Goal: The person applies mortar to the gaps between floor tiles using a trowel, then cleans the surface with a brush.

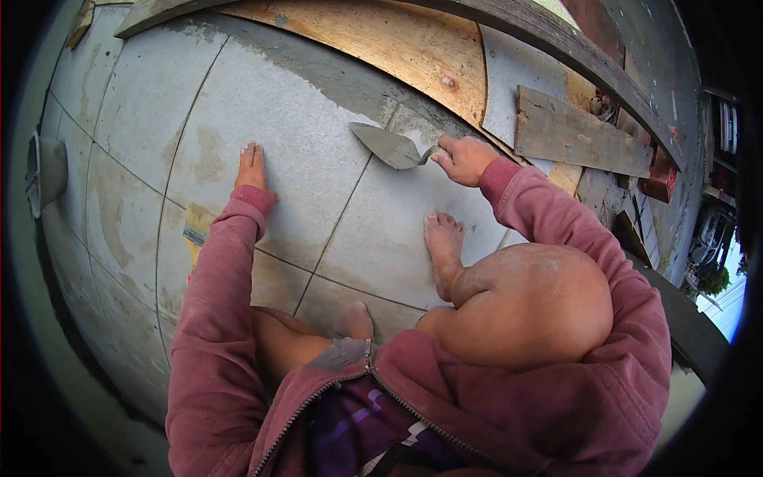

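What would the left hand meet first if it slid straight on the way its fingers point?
Past the floor tile beneath it, the left hand would probably first meet the grey cement strip, then the plywood sheet; heights are unclear.

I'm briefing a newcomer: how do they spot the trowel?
On the pale tiled floor, find the rough grey strip along the wooden boards. Near it, the right hand holds the trowel. Unlike the boards, it has a leaf-shaped blade.

One head-worn camera faces forward and steeply down at the tiled floor. Range is close; field is wide, dark-cornered.
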{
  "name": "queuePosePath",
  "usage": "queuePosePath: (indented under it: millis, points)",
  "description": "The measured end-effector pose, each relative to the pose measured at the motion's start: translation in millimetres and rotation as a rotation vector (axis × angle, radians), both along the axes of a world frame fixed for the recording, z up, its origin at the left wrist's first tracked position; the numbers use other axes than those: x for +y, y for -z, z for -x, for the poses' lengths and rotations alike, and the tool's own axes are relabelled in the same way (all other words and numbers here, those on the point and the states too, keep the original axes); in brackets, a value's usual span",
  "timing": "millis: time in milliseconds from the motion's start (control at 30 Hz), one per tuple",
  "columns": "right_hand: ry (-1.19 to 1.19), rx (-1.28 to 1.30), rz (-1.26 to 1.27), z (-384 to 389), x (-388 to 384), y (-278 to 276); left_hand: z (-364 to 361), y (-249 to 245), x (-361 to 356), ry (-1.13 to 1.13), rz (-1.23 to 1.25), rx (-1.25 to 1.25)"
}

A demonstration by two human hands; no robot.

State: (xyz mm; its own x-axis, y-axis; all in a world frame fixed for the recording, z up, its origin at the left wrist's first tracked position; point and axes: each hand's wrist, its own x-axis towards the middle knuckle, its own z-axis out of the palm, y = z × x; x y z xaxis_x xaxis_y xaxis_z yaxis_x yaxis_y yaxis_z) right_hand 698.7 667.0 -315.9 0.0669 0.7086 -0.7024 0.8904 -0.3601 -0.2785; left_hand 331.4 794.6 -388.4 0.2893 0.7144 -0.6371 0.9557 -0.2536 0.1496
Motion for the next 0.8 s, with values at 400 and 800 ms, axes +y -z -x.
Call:
queuePosePath:
  millis: [400, 800]
  points:
    - [0.028, -0.007, -0.042, 0, 25, -3, -2, 2, -2, 0.009, -0.007, 0.031]
    - [-0.108, 0.041, 0.031, 28, 31, -5, 0, 0, -2, -0.023, 0.016, -0.033]
